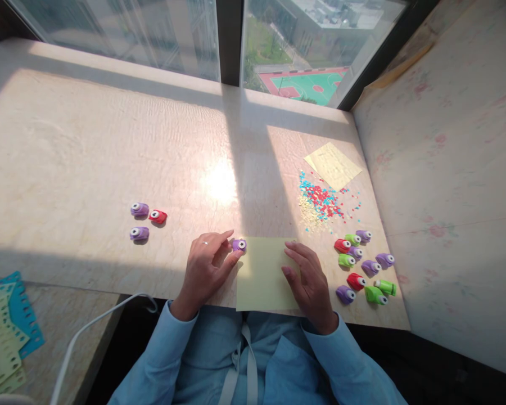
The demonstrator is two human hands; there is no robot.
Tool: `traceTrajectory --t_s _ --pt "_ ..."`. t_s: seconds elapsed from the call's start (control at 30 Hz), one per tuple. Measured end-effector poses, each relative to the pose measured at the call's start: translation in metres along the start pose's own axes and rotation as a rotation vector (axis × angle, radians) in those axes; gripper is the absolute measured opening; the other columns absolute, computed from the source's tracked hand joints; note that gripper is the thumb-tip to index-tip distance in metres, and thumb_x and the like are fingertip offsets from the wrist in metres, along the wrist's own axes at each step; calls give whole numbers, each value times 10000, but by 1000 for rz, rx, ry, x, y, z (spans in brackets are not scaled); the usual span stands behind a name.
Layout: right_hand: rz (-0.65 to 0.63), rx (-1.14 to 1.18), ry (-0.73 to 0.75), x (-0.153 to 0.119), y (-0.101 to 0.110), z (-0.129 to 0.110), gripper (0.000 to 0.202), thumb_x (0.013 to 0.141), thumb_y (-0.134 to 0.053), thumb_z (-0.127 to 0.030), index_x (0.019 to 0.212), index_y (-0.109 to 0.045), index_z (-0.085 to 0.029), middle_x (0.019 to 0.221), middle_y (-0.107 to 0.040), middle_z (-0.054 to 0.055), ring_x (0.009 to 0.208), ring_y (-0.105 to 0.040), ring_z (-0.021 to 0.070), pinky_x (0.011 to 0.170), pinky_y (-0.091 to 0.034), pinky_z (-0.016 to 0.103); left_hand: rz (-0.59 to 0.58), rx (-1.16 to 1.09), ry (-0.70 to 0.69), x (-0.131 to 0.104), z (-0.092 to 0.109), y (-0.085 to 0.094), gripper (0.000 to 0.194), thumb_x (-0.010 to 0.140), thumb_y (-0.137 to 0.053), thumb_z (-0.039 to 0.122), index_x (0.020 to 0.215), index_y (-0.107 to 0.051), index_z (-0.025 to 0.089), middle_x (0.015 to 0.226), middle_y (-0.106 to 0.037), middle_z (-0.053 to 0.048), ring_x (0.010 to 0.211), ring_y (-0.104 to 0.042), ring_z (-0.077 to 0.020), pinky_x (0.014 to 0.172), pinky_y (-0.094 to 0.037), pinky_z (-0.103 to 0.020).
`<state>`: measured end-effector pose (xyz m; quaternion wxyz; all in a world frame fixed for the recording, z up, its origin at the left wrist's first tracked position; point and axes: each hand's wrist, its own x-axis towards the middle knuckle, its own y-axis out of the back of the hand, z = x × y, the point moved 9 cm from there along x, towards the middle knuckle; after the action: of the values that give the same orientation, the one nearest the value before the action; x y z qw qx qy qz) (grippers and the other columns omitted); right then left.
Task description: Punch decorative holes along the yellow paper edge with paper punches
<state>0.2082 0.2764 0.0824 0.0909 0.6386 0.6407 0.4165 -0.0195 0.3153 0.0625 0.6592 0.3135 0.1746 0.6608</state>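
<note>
A punch (239,245) is flanked by the left hand (206,269) (pinch unclear). Confetti (322,202) is scattered beyond the spread right hand (308,279).

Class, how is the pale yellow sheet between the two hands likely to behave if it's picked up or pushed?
The sheet looks thin, so it would probably be light and bend if lifted by one corner. Lying flat, it seems unlikely to roll or tip. The purple punch sits at its upper left edge, so a push might catch there.
</note>
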Motion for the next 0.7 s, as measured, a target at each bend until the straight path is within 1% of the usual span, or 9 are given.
traceTrajectory --t_s 0.13,0.2,0.27,0.3,0.37,0.43,0.47,0.57,0.7 --pt "-1 8 -9 0 0 1 321 975 -575 -196 1288 -636 -239 1265 -677 121 1223 -614 287 1018 -531 534 65 -197 137 -3 -12 7 336 919 -622 439 1154 -677 206 944 -697 -48 911 -651 -208 865 -520 -384" --pt "22 17 -17 0 2 1 307 975 -573 -189 1270 -644 -235 1251 -684 119 1207 -622 283 1006 -538 530 123 -306 225 -5 -19 14 332 911 -616 436 1133 -673 197 933 -687 -44 842 -655 -181 766 -542 -332" --pt "56 29 -32 0 5 2 293 974 -568 -177 1250 -649 -233 1228 -693 117 1181 -633 277 987 -549 522 153 -386 313 -5 -25 19 300 894 -616 453 1025 -671 189 841 -672 -24 724 -635 -156 642 -525 -288" --pt "70 35 -37 0 6 3 286 973 -567 -170 1239 -651 -232 1214 -697 116 1169 -638 274 979 -552 519 132 -407 351 -4 -27 19 292 888 -613 473 934 -661 188 769 -651 -11 660 -611 -146 586 -503 -273" --pt "88 45 -45 0 8 4 271 972 -565 -162 1218 -655 -230 1193 -704 114 1153 -642 269 972 -554 515 14 -397 402 1 -25 13 366 885 -600 527 733 -592 194 624 -567 12 556 -542 -129 509 -445 -261" --pt "93 57 -50 0 8 6 254 973 -564 -161 1202 -654 -225 1183 -707 113 1145 -642 263 974 -551 510 -109 -317 404 7 -21 6 494 888 -579 572 580 -466 203 537 -456 25 505 -459 -115 476 -384 -260" --pt "94 63 -53 -1 8 6 246 974 -565 -163 1195 -653 -223 1182 -707 113 1143 -641 260 975 -549 506 -140 -264 392 10 -20 3 542 886 -577 579 538 -397 205 516 -401 29 495 -416 -109 465 -349 -260" --pt "107 74 -68 -1 9 9 221 979 -562 -176 1176 -655 -215 1173 -706 114 1140 -639 252 972 -550 491 -173 -120 371 20 -21 -3 638 880 -579 595 497 -249 206 493 -252 35 469 -281 -100 428 -204 -271" --pt "120 82 -81 -2 9 12 208 986 -555 -204 1164 -661 -215 1156 -711 113 1129 -643 250 970 -550 482 -269 -104 369 29 -25 -18 691 867 -566 658 479 -211 210 482 -190 35 448 -220 -97 424 -130 -284"
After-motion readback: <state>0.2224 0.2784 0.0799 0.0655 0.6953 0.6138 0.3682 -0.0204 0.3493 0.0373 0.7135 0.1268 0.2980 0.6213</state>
